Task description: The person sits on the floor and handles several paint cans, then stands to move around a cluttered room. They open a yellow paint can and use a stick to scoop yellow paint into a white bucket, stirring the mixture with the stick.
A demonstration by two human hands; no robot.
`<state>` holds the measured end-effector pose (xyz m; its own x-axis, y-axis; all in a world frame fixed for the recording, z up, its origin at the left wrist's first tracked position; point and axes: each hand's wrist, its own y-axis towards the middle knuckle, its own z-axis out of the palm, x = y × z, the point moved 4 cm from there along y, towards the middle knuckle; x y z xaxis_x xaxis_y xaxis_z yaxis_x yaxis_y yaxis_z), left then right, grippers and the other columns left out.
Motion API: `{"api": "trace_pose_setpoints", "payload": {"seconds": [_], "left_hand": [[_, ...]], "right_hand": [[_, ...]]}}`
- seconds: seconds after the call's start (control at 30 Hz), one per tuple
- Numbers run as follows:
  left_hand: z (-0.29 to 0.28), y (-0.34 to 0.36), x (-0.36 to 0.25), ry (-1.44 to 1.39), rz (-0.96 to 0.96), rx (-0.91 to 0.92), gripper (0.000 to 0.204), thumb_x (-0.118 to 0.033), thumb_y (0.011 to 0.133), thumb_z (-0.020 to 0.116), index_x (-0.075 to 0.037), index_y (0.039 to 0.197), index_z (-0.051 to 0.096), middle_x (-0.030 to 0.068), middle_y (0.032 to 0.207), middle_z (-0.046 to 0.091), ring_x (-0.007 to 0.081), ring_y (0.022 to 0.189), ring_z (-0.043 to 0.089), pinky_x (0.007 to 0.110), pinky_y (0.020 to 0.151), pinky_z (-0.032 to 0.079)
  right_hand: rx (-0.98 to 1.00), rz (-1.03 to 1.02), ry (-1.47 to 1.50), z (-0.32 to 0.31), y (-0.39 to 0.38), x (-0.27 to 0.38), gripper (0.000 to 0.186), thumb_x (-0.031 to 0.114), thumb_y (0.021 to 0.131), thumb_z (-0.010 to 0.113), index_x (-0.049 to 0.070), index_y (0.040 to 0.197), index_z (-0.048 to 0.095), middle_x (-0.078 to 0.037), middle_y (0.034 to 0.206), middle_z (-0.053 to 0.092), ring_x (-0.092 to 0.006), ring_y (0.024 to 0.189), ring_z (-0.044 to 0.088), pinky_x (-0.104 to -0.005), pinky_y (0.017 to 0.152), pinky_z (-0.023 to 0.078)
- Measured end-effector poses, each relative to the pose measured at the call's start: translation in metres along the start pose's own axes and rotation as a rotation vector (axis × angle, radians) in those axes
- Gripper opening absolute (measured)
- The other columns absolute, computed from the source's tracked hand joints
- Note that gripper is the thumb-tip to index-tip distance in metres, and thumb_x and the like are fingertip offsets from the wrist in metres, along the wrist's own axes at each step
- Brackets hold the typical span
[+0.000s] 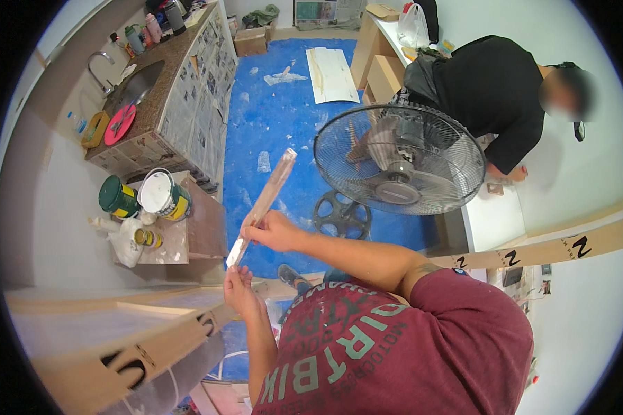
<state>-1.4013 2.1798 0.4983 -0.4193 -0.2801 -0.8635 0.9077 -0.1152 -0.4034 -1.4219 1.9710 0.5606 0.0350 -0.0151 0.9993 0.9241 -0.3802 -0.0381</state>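
Note:
A long flat wooden strip slants across the middle, its far end pale and its near end coated white. My right hand is closed around the strip a little below its middle. Closed at the white near end, my left hand has its fingertips against the strip. Left of my hands, an open tub of white paste or paint stands beside a dark green tub on a brown box-like stand. A small yellow tin lies near a white plastic bag.
A large black-caged fan stands close on my right. Beyond it, a person in black bends over a white surface. Blue sheeting covers the floor. At left is a paper-covered counter with a sink. A taped edge runs nearby.

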Motion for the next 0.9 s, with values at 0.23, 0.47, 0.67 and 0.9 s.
{"api": "trace_pose_setpoints", "payload": {"seconds": [0.23, 0.47, 0.67, 0.9], "left_hand": [[0.026, 0.071, -0.047, 0.032, 0.140, -0.012, 0.030, -0.021, 0.105, 0.064, 0.002, 0.125, 0.060, 0.0089, 0.109, 0.068, 0.0191, 0.101, 0.068, 0.033, 0.087, 0.056], [-0.002, 0.122, -0.055, 0.060, 0.116, -0.365, 0.025, -0.019, 0.104, 0.065, 0.000, 0.119, 0.063, 0.0109, 0.109, 0.069, 0.0204, 0.098, 0.069, 0.034, 0.085, 0.057], [0.013, 0.164, -0.063, 0.008, 0.325, -0.385, 0.016, -0.015, 0.104, 0.064, 0.000, 0.108, 0.068, 0.0097, 0.096, 0.072, 0.0184, 0.086, 0.070, 0.032, 0.079, 0.056], [0.065, 0.187, -0.050, 0.321, 0.088, -0.252, 0.019, -0.011, 0.103, 0.062, 0.004, 0.103, 0.073, 0.0094, 0.091, 0.075, 0.0132, 0.085, 0.070, 0.028, 0.078, 0.056]], "right_hand": [[0.119, 0.278, 0.205, 0.013, 0.131, 0.029, 0.036, 0.031, 0.097, 0.068, -0.004, 0.087, 0.073, -0.010, 0.073, 0.070, -0.0162, 0.058, 0.066, -0.0302, 0.056, 0.055], [0.423, 0.408, 0.107, 0.092, 0.236, -0.009, 0.033, 0.027, 0.096, 0.067, -0.005, 0.089, 0.072, -0.012, 0.073, 0.071, -0.0191, 0.060, 0.069, -0.0329, 0.054, 0.057], [0.751, 0.657, 0.337, 0.124, 0.330, -0.062, 0.033, 0.032, 0.097, 0.067, -0.002, 0.097, 0.072, -0.017, 0.082, 0.074, -0.0237, 0.066, 0.071, -0.0374, 0.060, 0.060], [0.984, 0.695, 0.139, 0.064, 0.389, -0.090, 0.035, 0.034, 0.097, 0.069, 0.001, 0.109, 0.070, -0.015, 0.096, 0.075, -0.0227, 0.079, 0.073, -0.0329, 0.067, 0.059]]}}
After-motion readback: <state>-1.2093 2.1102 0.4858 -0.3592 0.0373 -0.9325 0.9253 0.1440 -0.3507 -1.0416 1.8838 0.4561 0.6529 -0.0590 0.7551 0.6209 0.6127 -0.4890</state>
